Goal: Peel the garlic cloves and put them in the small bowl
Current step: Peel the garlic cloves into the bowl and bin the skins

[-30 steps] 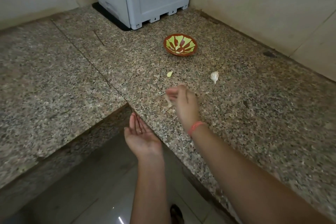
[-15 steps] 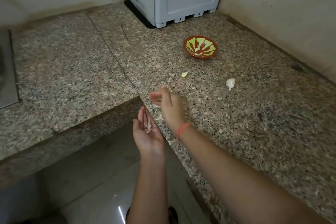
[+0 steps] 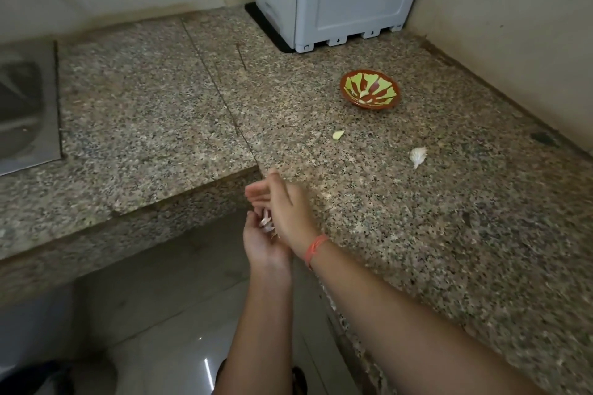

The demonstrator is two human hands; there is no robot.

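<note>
Head view: the granite desk (image 3: 417,234) carries the small bowl (image 3: 372,106) with peeled cloves (image 3: 364,94) near its far right corner. At the front edge, the flat right hand (image 3: 288,212) covers the loosely cupped left hand (image 3: 260,247), which carries garlic skins (image 3: 266,225). One loose clove (image 3: 338,134) lies between.

The right hand (image 3: 288,212) covers much of the left hand (image 3: 259,250) (skins (image 3: 266,224) barely show); sink (image 3: 22,99) cut off left.

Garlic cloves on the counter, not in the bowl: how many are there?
2. A peeled clove lies in front of the small bowl; an unpeeled clove in white skin lies farther right. The left hand and right hand, held together, could hide more.
</note>
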